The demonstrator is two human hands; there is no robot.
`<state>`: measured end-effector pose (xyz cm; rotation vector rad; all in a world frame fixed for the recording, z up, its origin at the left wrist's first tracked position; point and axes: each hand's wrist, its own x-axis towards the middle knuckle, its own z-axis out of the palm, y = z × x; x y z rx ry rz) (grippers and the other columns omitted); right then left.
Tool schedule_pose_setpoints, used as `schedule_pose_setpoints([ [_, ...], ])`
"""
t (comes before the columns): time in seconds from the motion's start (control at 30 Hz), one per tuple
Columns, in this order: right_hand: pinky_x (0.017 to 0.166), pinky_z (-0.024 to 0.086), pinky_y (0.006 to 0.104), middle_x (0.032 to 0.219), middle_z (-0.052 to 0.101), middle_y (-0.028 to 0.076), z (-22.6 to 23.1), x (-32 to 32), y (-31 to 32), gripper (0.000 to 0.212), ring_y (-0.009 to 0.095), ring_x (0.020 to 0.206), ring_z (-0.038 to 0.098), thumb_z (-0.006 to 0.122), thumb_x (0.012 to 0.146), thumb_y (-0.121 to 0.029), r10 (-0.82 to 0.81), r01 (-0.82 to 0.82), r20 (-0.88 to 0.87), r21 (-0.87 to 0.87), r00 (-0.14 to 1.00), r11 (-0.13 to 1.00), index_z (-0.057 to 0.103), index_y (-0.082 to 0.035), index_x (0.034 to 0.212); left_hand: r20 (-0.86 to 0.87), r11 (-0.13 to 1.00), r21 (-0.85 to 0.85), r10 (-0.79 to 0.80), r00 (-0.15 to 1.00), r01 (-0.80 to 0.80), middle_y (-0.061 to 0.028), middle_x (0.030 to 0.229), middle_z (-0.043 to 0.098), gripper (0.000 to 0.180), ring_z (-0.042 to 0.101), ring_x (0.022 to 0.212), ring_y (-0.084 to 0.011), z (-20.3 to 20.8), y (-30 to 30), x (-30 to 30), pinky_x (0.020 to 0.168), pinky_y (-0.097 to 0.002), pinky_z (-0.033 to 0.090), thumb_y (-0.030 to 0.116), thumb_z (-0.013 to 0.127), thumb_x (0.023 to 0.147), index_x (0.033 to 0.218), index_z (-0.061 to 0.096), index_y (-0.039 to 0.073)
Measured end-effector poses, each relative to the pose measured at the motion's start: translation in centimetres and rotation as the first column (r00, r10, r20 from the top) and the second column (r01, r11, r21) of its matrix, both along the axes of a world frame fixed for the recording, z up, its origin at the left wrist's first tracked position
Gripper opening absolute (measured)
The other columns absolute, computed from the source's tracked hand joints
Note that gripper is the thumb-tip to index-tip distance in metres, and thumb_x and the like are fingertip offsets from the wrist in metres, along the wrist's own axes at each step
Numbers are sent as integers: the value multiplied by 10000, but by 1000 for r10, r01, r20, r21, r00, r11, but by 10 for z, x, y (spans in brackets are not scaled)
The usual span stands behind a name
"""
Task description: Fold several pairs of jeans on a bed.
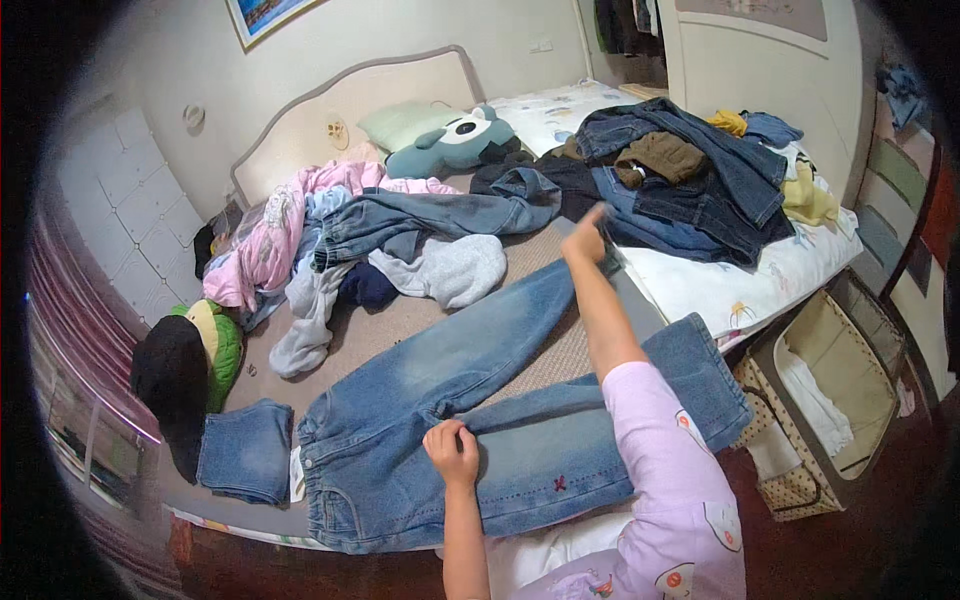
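A pair of blue jeans (550,455) lies spread across the bed, waistband to the left and legs to the right. My left hand (453,455) is closed, its fingers curled against the denim near the crotch. Reaching farther off, my right hand (585,238) is closed at the hem end of the far leg; its fingertips are partly hidden. The near leg bears a small dark red stitched mark and stretches right, passing under my right arm. Beside the waistband sits a folded pair of jeans (246,452).
Behind lie grey-blue jeans (430,222), a light grey garment (445,270) and pink clothing (270,235). A heap of dark denim (700,190) covers the white bedding at right. A plush toy (455,145) rests near the headboard (360,95). A fabric storage box (765,460) stands at lower right.
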<state>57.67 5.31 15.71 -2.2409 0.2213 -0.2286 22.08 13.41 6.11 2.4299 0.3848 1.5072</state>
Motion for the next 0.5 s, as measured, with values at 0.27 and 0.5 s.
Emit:
schedule_pose_setpoints([
  [0.27, 710, 424, 415, 820, 543, 253, 104, -32, 21, 651, 391, 781, 531, 544, 638, -149, 431, -419, 469, -136, 771, 898, 259, -172, 1222, 26, 998, 10, 63, 998, -63, -96, 736, 522, 69, 471, 712, -260, -1, 6, -8, 674, -344, 357, 13, 499, 630, 696, 502, 31],
  [0.5, 734, 437, 414, 1043, 459, 200, -61, 19, -86, 489, 328, 825, 528, 556, 581, -123, 154, -41, -302, 351, 941, 935, 454, 31, 1034, 29, 999, 14, 43, 999, -44, -84, 744, 523, 73, 476, 728, -252, 2, 11, -1, 675, -342, 351, 22, 510, 631, 700, 518, 40],
])
